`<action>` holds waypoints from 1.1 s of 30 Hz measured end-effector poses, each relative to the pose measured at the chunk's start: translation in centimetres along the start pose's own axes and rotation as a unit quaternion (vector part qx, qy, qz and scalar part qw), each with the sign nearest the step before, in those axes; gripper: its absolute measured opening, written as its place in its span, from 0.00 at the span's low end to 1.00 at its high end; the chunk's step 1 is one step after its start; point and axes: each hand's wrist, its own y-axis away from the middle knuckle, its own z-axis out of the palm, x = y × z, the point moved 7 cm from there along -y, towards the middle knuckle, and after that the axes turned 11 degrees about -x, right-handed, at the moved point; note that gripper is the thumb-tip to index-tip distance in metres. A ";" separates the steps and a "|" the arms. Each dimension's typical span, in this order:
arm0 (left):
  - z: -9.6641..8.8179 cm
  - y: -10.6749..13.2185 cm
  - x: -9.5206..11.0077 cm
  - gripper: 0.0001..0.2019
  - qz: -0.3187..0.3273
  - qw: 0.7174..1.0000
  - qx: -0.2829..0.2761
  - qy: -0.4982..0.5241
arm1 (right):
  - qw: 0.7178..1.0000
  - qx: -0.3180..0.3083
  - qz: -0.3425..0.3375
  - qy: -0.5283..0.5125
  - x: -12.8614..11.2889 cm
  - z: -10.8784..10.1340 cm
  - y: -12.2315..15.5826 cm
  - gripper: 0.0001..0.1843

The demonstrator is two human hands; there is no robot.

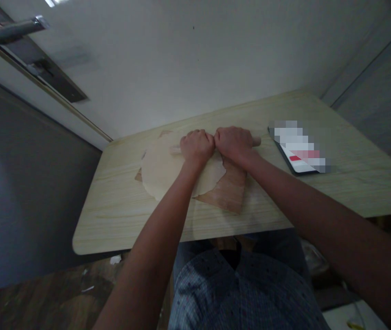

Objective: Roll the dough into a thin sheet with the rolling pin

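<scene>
A wide, thin sheet of dough point(163, 172) with a ragged right edge lies over a brown wooden board point(228, 192) and hangs past it on the left. Across the dough rests a wooden rolling pin point(256, 141); only its two ends show. My left hand point(197, 145) is closed round the pin left of its middle. Right beside it, knuckles touching, my right hand point(233, 141) grips the pin nearer the right end. The fingertips of both hands are hidden under the fists.
The board lies on a light wood-grain table point(113, 206). To the right on the table is a phone or tablet point(296, 162) with its screen lit. A white door point(181, 68) with a metal handle point(13, 30) stands close behind the table. The table's front edge is near my body.
</scene>
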 end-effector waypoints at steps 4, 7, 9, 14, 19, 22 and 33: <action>-0.1 0.9 0.2 0.20 0.016 1.000 0.002 -0.002 | 0.999 0.019 -0.024 0.025 -0.5 0.1 0.9 0.24; -0.2 1.4 0.3 0.21 0.024 1.000 0.007 -0.008 | 0.999 0.023 -0.025 0.039 -0.6 0.1 1.5 0.25; -0.3 1.8 0.3 0.21 0.029 0.999 0.012 -0.009 | 0.999 0.024 -0.028 0.040 -0.6 0.2 1.9 0.26; -0.5 2.4 0.5 0.21 0.046 0.999 0.009 -0.004 | 0.998 0.040 -0.036 0.039 -0.8 -0.1 2.6 0.26; -0.5 2.5 0.4 0.21 0.045 0.999 0.027 -0.008 | 0.997 0.052 -0.039 0.045 -0.8 -0.1 2.8 0.25; -0.4 2.3 0.3 0.21 0.042 0.998 0.034 -0.015 | 0.996 0.060 -0.040 0.048 -0.8 0.0 2.6 0.25; -0.5 2.2 0.3 0.20 0.025 0.999 0.013 -0.028 | 0.996 0.066 -0.051 0.022 -0.7 0.1 2.4 0.25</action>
